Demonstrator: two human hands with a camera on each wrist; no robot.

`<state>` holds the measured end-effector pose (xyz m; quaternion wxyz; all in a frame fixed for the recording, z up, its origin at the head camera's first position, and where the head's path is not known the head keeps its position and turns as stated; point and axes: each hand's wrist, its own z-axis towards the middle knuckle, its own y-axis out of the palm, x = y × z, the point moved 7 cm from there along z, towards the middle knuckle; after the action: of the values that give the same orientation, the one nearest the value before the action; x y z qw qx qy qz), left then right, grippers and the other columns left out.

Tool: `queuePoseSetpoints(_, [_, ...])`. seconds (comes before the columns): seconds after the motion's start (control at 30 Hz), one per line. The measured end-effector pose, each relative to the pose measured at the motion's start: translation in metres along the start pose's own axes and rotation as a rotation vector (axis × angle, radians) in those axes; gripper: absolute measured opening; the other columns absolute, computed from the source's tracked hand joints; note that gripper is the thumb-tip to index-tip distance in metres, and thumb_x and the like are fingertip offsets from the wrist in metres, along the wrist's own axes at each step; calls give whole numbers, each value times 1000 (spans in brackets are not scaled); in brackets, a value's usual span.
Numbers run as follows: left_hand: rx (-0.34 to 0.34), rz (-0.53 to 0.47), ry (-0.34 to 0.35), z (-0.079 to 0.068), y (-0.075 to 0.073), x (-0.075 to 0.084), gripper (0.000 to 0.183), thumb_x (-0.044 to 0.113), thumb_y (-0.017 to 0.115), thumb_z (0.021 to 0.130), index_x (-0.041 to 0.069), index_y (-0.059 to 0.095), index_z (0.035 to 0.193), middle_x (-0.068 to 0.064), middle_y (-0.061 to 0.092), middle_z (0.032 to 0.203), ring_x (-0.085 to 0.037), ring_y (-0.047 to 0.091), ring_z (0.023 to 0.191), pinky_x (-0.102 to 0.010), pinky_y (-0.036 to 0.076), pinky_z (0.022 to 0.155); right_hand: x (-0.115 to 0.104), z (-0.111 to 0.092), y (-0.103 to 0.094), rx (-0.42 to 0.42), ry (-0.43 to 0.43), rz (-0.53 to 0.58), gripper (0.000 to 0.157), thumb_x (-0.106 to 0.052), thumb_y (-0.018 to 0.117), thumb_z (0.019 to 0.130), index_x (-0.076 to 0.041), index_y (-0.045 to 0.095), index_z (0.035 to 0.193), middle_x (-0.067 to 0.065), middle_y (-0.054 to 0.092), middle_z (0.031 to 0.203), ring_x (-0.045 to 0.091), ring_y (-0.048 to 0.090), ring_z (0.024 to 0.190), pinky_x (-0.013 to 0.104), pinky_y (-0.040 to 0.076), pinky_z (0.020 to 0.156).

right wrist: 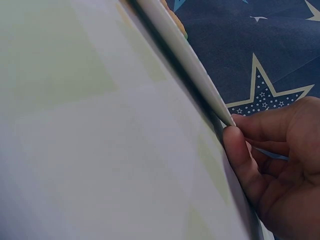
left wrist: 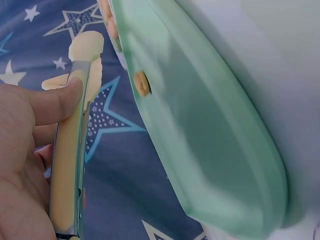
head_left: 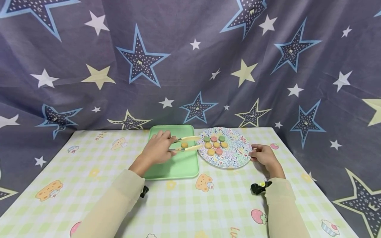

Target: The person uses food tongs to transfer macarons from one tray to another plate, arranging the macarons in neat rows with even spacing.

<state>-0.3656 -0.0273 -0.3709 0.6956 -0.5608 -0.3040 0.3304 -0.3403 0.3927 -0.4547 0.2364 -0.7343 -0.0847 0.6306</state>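
My left hand (head_left: 157, 148) holds a pair of tongs (head_left: 191, 148) with cream tips over the green tray (head_left: 177, 168). The two tips stand apart and point right, reaching toward the plate. A single orange-yellow macaron (head_left: 184, 145) lies on the tray and shows between the tong arms from above. In the left wrist view, the thumb presses along the tongs (left wrist: 67, 165), with the macaron (left wrist: 142, 83) off to the side. At the right, my right hand (head_left: 265, 158) pinches the rim of a colourfully speckled round plate (head_left: 238, 158). Several green, pink and yellow macarons (head_left: 216, 144) sit on its left half.
A checked tablecloth (head_left: 178, 208) with printed cartoon food covers the table. Behind and beside it hangs a dark curtain (head_left: 178, 59) with stars. The tray's right edge and the plate's left rim lie side by side.
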Motion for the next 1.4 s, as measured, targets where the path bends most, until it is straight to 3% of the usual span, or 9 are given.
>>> queuePoseSetpoints(0.6, [-10,-33,-72,-27,4,-41,61,37,73,94,6,59,145,-7,49,114,-25,36,95,-39,32,78,2,-2,-2,3,5,26,52,3,62,97,13,45,146,14,60,100,10,62,73,23,56,67])
queuePoseSetpoints(1.4, [-42,-68,-112,-28,17,-58,62,37,73,92,3,60,143,-9,51,114,-27,40,99,-43,36,79,-1,0,1,8,1,26,51,5,62,96,13,47,144,14,61,100,9,61,74,22,56,66])
